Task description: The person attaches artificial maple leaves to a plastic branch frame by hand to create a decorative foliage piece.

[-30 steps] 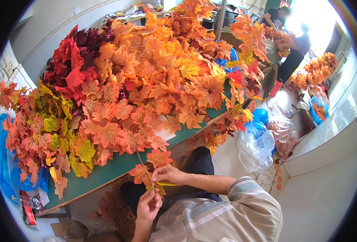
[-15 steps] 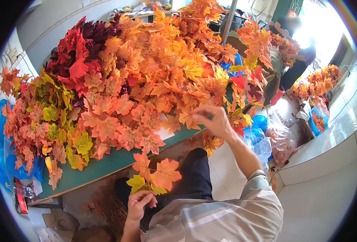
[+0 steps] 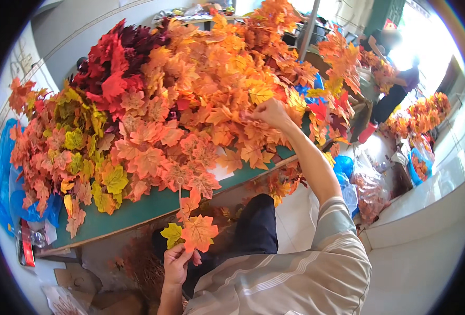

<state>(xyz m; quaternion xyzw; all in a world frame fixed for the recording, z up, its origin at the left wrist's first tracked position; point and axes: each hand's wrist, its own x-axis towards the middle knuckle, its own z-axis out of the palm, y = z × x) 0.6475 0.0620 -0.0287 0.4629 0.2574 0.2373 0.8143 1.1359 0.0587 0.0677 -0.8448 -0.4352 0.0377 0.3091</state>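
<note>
My left hand [image 3: 176, 264] is closed on the stem of a small sprig of artificial maple leaves [image 3: 200, 233], with orange leaves and a yellow-green one, held over my lap. Stretched out over the table, my right hand [image 3: 271, 113] has its fingers pinched together at the orange part of a big heap of artificial maple leaves [image 3: 195, 79]. An orange leaf seems to be between the fingertips; its stem is hidden. Dark red leaves [image 3: 109, 68] rise at the heap's left, with yellow-green leaves [image 3: 75, 142] and pinkish ones in front.
The green table [image 3: 153, 207] has its near edge just beyond my knees. Blue plastic bags [image 3: 4, 178] hang at its left end. A metal pole [image 3: 310, 29] stands behind the heap. At the far right, another person [image 3: 385, 79] handles leaves near filled clear bags [image 3: 369, 194].
My right hand has gone from above the table's front edge farther into the heap, its fingers closing among the orange leaves. The sprig in my left hand has turned and shifted slightly left.
</note>
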